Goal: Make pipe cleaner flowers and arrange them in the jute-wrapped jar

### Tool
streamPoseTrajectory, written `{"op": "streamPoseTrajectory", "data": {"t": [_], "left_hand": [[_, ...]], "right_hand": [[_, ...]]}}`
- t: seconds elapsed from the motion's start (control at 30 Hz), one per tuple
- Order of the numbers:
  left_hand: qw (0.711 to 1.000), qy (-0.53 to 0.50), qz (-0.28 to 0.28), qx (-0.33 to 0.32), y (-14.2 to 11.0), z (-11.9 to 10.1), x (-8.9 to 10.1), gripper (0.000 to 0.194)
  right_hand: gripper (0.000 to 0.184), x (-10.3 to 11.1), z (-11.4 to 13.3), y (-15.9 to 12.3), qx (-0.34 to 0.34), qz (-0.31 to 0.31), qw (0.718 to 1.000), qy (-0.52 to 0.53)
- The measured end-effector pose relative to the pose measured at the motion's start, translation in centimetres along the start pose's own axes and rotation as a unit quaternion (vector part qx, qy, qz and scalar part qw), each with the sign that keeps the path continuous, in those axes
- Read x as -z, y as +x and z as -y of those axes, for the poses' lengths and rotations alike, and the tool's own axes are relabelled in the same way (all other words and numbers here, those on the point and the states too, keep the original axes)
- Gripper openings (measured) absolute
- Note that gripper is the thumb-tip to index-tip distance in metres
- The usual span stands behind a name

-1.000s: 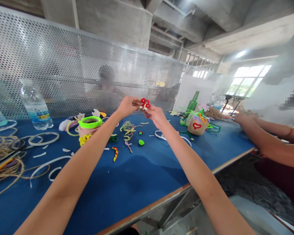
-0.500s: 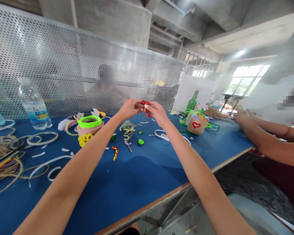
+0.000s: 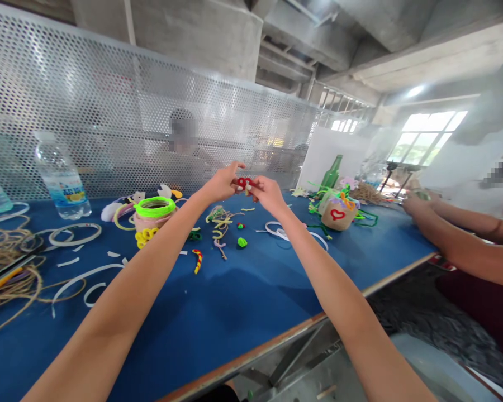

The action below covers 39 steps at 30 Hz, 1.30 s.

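Between my two hands, held out above the blue table (image 3: 235,301), is a small red looped pipe cleaner piece (image 3: 245,182). My left hand (image 3: 225,181) pinches its left side, with one finger lifted off and pointing right. On the other side, my right hand (image 3: 266,191) grips it between thumb and fingers. Below them lie tangled pipe cleaner and twine bits (image 3: 220,220), a bright green curled piece (image 3: 242,242) and a red-and-yellow twisted pipe cleaner (image 3: 198,261). Left of my forearm stands a jar (image 3: 155,207) with a neon green rim and yellow loops.
A twine-wrapped pot with a red heart (image 3: 338,215) stands to the right, before a green bottle (image 3: 332,172). At left are a plastic water bottle (image 3: 62,178), twine (image 3: 8,257) and white strips. Another person's hands (image 3: 419,201) work at far right, and a perforated metal screen (image 3: 109,123) rises behind.
One finger of my left hand has lifted away from the red pipe cleaner piece, which has turned and sits slightly lower. The view has shifted a little.
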<state>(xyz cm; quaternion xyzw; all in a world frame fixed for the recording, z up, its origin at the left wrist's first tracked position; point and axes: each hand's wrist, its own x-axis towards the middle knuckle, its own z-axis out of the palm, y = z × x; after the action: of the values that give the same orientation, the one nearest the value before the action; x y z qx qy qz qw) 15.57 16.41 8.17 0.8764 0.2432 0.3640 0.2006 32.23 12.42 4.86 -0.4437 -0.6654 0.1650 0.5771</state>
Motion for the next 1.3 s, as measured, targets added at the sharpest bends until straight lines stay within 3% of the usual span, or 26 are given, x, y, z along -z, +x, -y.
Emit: {"op": "streamPoseTrajectory", "data": {"t": [0.1,0.2,0.3,0.4,0.57,0.7,0.8,0.93,1.03,1.3], "left_hand": [[0.996,-0.082,0.013,0.017,0.1,0.2,0.2,0.057],[0.987,-0.152,0.030,0.032,0.3,0.4,0.1,0.034],[0.984,-0.173,-0.017,0.046,0.6,0.7,-0.2,0.015],[0.981,-0.177,-0.061,0.043,0.6,0.8,-0.3,0.008],[0.967,-0.251,-0.026,0.044,0.2,0.7,-0.9,0.019],[0.952,-0.293,-0.065,0.061,0.3,1.1,-1.9,0.028],[0.949,-0.298,-0.075,0.069,0.5,1.7,-2.4,0.027],[0.963,-0.265,-0.035,0.042,0.3,2.2,-2.6,0.042],[0.980,-0.200,0.001,0.018,0.0,2.3,-2.5,0.048],[0.978,-0.206,0.022,-0.008,0.2,2.2,-2.2,0.047]], "right_hand": [[0.024,0.0,-0.1,0.2,-0.020,-0.014,0.999,0.031],[0.020,-0.1,0.0,0.2,-0.048,-0.021,0.996,0.066],[0.020,-0.1,0.3,0.1,-0.081,0.000,0.989,0.126],[0.019,0.0,0.8,-0.2,-0.100,-0.003,0.981,0.167],[0.009,-0.5,1.2,-0.4,-0.103,-0.073,0.974,0.187],[0.014,-1.3,1.2,-0.6,-0.109,-0.114,0.973,0.169],[0.017,-1.5,0.7,-0.5,-0.088,-0.113,0.982,0.127],[0.016,-0.9,0.0,-0.1,-0.032,-0.103,0.994,0.021],[0.015,0.0,-0.2,0.1,-0.011,-0.058,0.997,-0.049],[0.030,0.8,1.0,-0.4,-0.086,0.003,0.992,0.091]]}}
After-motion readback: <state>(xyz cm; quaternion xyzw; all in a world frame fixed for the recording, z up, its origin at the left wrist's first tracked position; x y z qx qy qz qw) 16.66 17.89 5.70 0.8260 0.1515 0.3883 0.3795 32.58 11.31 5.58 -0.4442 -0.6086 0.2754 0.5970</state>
